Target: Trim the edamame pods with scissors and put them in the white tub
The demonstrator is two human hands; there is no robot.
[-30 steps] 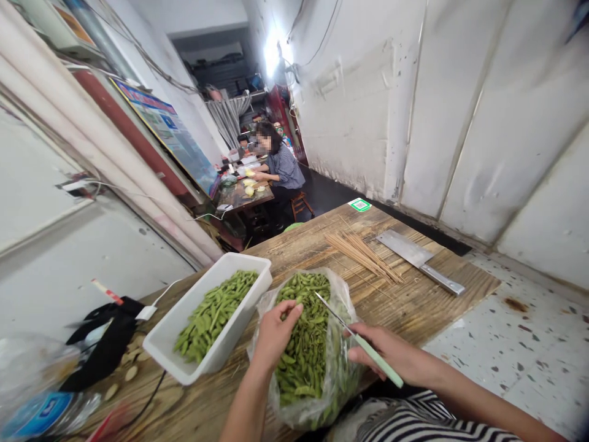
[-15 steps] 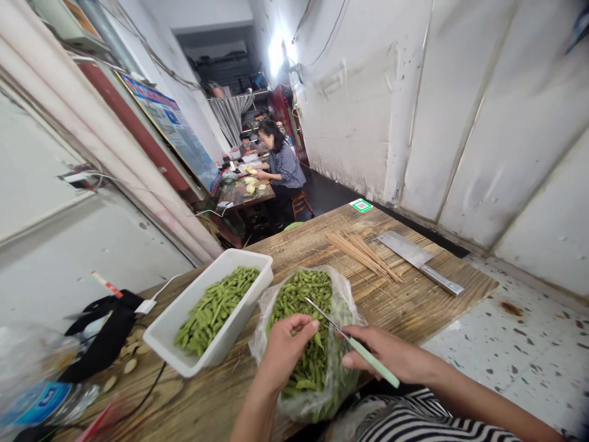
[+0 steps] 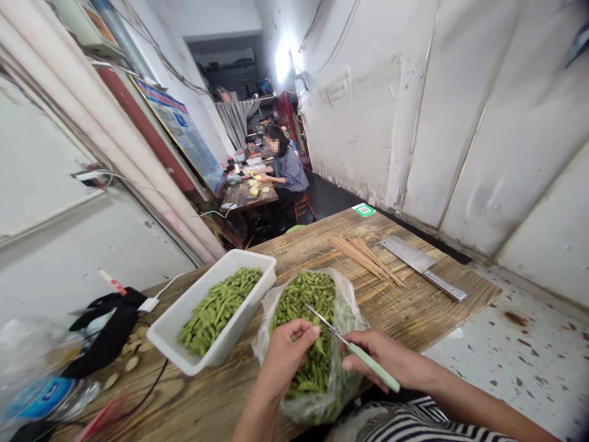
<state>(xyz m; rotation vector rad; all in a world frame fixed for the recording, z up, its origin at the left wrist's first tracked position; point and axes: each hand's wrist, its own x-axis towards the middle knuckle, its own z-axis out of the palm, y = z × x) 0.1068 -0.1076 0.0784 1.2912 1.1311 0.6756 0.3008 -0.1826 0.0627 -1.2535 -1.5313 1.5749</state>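
My left hand (image 3: pixel 288 353) pinches a green soybean pod (image 3: pixel 320 348) between thumb and fingertips, over an open plastic bag (image 3: pixel 350 310) full of pods. My right hand (image 3: pixel 384 356) is closed around scissors with pale green handles (image 3: pixel 373 367). Their narrow metal blades point up and left across the bag, close beside the pinched pod. Whether the blades touch it I cannot tell. Left of the bag stands a white rectangular tub (image 3: pixel 159 334) with more pods (image 3: pixel 218 310) in it.
Thin wooden skewers (image 3: pixel 368 261) and a cleaver (image 3: pixel 421 264) lie on the wooden table (image 3: pixel 294 245), right of the bag. A water bottle (image 3: pixel 50 399), a black bag (image 3: pixel 108 331) and a cable are at left. Farther back, a person (image 3: pixel 289 169) sits at another table.
The scissors' blades have drawn closer to the pod in my left hand. Both hands keep their grips, and the whole view has shifted slightly.
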